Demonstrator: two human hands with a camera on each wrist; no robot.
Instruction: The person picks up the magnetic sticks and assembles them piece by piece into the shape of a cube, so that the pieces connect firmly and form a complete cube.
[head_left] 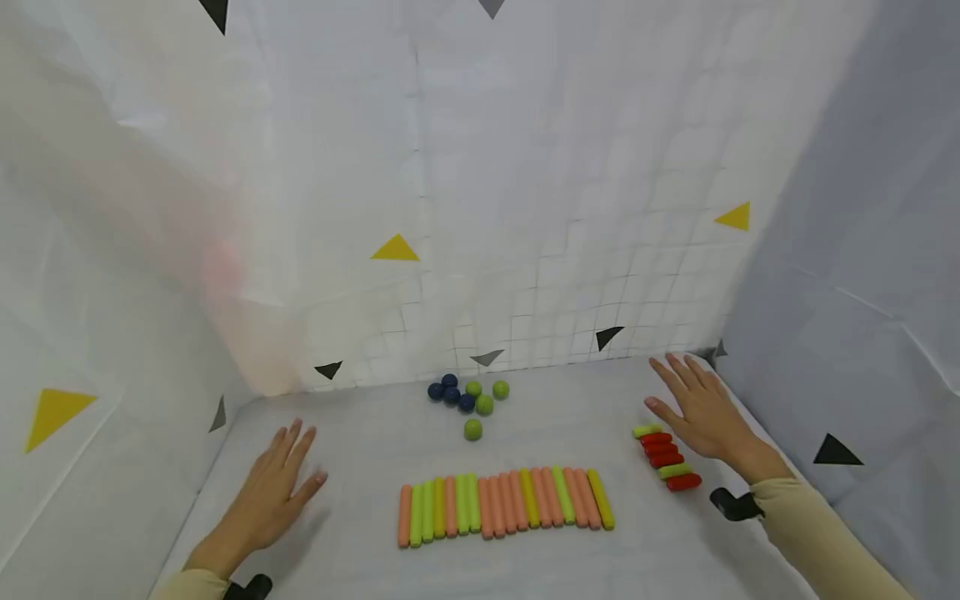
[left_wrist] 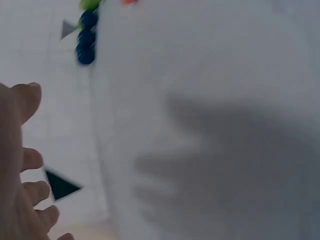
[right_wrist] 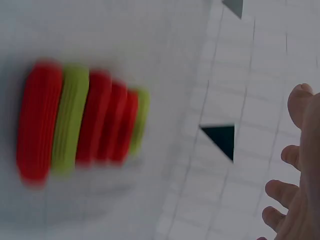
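Observation:
My left hand [head_left: 266, 492] is held over the left side of the white table with fingers straight and nothing in it; its shadow falls on the surface. On the right, my right hand [head_left: 697, 408], also holding nothing, stretches its fingers beside a short row of red sticks [head_left: 663, 450] and yellow-green sticks [head_left: 676, 472]. The right wrist view shows that row close up, with a ribbed red stick [right_wrist: 37, 122] at its near end. Between the hands lies a long row of salmon sticks [head_left: 507, 502], mixed with lime and yellow ones, side by side.
Dark blue balls [head_left: 452, 396] and green balls [head_left: 484, 405] cluster near the back edge, one green ball [head_left: 472, 429] lying forward of the others. A white sheet wall [head_left: 480, 208] with black, grey and yellow triangles rises behind the table, and side walls flank it.

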